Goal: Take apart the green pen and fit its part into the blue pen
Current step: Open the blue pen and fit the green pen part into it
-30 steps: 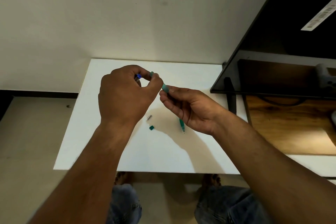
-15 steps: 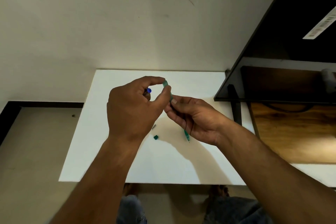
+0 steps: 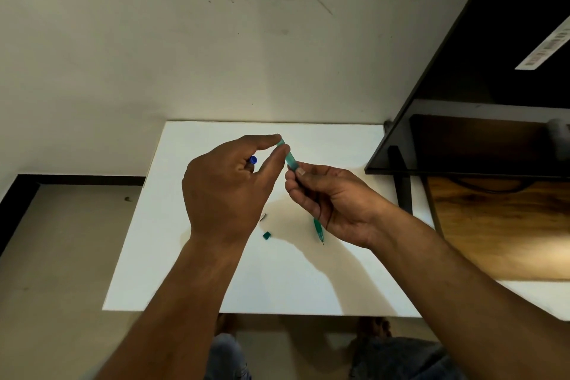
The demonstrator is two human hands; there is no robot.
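Left hand (image 3: pixel 225 191) has slid its pinch up to the top end of the green pen (image 3: pixel 290 159), blue pen (image 3: pixel 253 160) tucked in its palm, right hand (image 3: pixel 333 200) clamped on the barrel above the surface (image 3: pixel 216 287), so still mid-disassembly and next probably needs a straight pull.

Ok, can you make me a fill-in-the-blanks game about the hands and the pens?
1. The right hand grips the ____ pen.
2. The left hand pinches that pen's top end and also holds something ____.
3. A small green cap lies on the ____ table.

Missing words: green; blue; white
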